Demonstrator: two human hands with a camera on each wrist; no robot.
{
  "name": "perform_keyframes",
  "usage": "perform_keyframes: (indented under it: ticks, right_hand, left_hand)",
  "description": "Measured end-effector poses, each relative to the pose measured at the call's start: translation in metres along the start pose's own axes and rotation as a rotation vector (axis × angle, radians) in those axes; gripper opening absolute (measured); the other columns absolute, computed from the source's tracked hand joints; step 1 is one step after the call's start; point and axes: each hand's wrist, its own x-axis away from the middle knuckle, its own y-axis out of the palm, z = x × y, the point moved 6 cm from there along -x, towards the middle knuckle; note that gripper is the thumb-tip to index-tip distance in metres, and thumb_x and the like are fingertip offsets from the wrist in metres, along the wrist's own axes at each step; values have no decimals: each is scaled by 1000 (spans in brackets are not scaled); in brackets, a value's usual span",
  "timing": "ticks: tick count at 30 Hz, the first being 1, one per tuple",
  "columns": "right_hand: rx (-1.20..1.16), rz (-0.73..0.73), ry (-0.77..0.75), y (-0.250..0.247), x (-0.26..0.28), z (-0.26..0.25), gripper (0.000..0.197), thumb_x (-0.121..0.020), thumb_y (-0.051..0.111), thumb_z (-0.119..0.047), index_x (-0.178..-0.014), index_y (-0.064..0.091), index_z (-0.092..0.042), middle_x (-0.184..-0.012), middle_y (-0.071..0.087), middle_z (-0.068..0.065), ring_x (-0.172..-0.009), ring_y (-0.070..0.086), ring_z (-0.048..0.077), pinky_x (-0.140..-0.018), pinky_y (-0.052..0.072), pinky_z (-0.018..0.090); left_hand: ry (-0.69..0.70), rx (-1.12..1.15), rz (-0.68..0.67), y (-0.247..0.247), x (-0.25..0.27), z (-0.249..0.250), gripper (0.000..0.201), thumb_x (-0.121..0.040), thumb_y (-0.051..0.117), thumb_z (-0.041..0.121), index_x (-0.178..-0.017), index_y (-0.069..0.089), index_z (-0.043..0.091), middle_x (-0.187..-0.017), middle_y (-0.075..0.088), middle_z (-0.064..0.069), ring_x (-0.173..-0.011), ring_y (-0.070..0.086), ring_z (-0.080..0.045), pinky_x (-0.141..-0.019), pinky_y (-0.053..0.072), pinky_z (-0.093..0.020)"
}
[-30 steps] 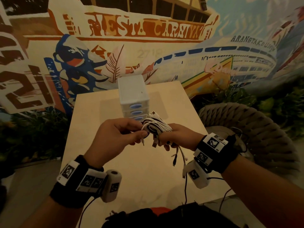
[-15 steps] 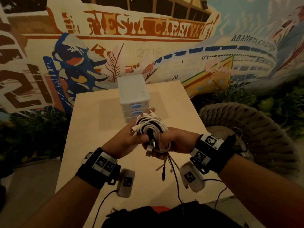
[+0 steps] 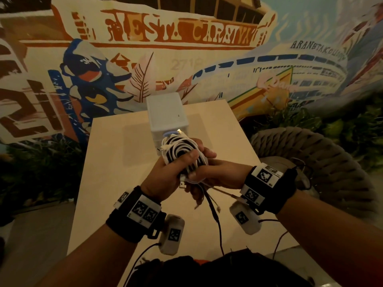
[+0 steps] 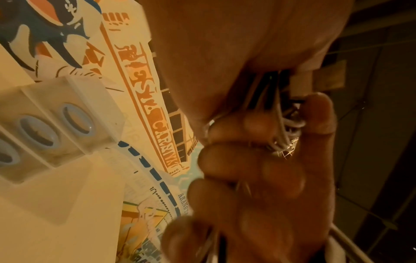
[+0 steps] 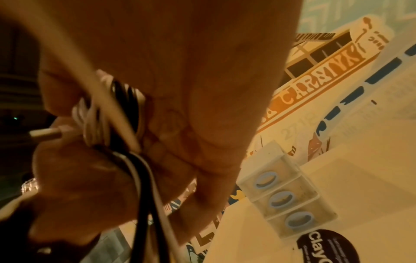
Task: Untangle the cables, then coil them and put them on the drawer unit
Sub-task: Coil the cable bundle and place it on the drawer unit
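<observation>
A coiled bundle of white and black cables is held up above the table, just in front of the white drawer unit. My left hand grips the bundle from the left, thumb laid across the coils. My right hand grips its lower right part. Loose cable ends with plugs hang below the hands. In the left wrist view curled fingers close round thin cables. In the right wrist view black and white cables run through the fist, and the drawer unit shows three blue handles.
The drawer unit stands at the far middle of a light wooden table. A woven rope basket or seat sits to the right of the table. A painted mural wall rises behind it. A dark round sticker lies on the table.
The hands have drawn together round the bundle and lifted it toward the drawer unit. The left hand has turned and its thumb now lies across the coils.
</observation>
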Motion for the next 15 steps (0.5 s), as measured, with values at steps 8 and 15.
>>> perform_keyframes:
  ticks: [8,15]
  right_hand:
    - [409,140,244,-19,10,44,36,-103,48,-48,-89,59,-17,-69,51,-1,-63,53,16,-75,57,38]
    - [298,258,260,-22,8,43,39,-108,36,-43,-87,54,-16,-61,36,-5,-51,32,11,-51,35,27]
  left_hand:
    - [77,-75,102,-32,0,22,6,-95,57,5,-100,59,2,-86,64,-14,-81,64,-29,-76,58,-42]
    - [55,-941,23,-41,8,23,16,-95,71,18,-86,65,7,-77,65,-8,-76,64,-27,-76,55,-45]
